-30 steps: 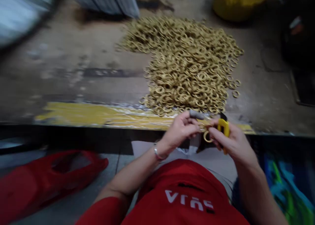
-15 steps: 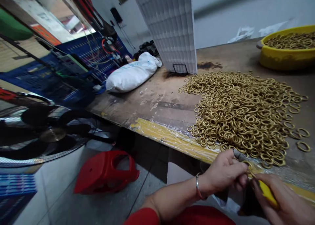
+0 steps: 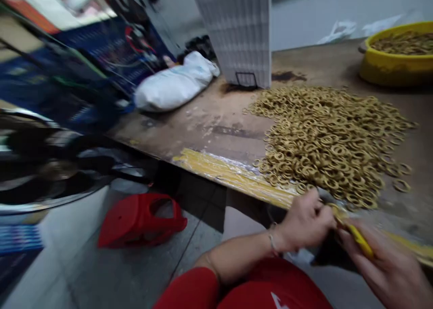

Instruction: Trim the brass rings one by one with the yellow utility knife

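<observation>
My left hand (image 3: 304, 221) is closed, pinching a brass-coloured ring (image 3: 334, 209) at its fingertips, by the table's front edge. A dark grey covering shows on one of its fingers. My right hand (image 3: 389, 255) wraps round the yellow handle of a small hand tool (image 3: 361, 242). The tool's tip meets the ring, but blur and fingers hide its exact shape. Just beyond both hands spreads a large heap of similar brass-coloured rings (image 3: 324, 137) on the brown table (image 3: 233, 119).
A yellow basin (image 3: 395, 70) with more rings stands at the back right. Behind the heap rises a tall pale panel (image 3: 240, 34). A white sack (image 3: 172, 85) lies to its left. A red stool (image 3: 140, 221) and a fan (image 3: 57, 164) are at left.
The view has tilted, so the table and heap sit slightly higher in the picture, with more of the red shirt showing. Both hands stay together at the ring, with the tool held against it.
</observation>
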`<action>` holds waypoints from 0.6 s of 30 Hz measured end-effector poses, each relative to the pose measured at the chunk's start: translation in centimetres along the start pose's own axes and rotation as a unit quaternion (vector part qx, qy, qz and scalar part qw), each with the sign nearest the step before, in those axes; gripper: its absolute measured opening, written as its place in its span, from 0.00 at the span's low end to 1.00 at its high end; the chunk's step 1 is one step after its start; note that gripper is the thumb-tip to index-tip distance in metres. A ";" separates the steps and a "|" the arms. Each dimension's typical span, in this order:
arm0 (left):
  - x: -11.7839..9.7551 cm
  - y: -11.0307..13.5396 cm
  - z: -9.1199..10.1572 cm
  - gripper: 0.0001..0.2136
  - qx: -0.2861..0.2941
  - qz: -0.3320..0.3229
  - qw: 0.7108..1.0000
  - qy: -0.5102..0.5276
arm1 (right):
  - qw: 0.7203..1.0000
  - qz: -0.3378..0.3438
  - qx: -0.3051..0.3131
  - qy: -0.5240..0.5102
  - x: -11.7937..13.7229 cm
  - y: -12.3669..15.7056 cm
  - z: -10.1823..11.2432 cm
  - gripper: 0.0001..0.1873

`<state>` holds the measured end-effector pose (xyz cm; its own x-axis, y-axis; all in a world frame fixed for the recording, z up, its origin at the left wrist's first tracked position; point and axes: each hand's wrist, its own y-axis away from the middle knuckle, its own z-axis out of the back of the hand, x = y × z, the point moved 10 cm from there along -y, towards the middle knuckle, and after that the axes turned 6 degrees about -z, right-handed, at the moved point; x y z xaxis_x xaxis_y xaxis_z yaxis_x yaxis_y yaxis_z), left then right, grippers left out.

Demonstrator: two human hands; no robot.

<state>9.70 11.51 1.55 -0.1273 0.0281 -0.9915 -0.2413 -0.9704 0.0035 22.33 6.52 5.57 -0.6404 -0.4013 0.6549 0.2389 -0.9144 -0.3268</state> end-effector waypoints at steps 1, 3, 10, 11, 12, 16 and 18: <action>0.9 0.3 -1.1 0.07 0.048 0.066 0.993 0.085 | 0.999 0.019 0.039 0.016 1.4 -0.4 -0.2 0.06; 1.5 1.0 -1.9 0.09 0.077 0.134 0.971 0.185 | 0.996 0.038 0.062 0.054 3.2 -0.9 0.1 0.10; 1.1 1.3 -1.2 0.13 0.047 0.095 0.980 0.169 | 0.987 -0.082 0.124 -0.059 1.5 -1.3 -0.3 0.06; 1.2 1.4 -1.5 0.13 0.053 0.099 0.978 0.176 | 0.981 -0.113 0.123 -0.095 0.9 -1.3 -0.4 0.06; 1.4 1.4 -1.7 0.14 0.059 0.107 0.975 0.185 | 0.974 -0.140 0.122 -0.127 0.4 -1.2 -0.6 0.07; 2.2 1.4 -2.5 0.13 0.079 0.155 0.955 0.242 | 0.961 -0.188 0.112 -0.172 -0.8 -1.2 -1.0 0.09; 2.3 1.5 -3.2 0.11 0.108 0.180 0.935 0.287 | 0.967 -0.174 0.109 -0.152 -0.7 -1.3 -0.7 0.08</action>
<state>12.14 9.35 -1.10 0.2846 -0.4834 -0.8278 -0.4783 -0.8200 0.3144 21.98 8.07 5.07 -0.4735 -0.0332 0.8802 0.2167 -0.9730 0.0799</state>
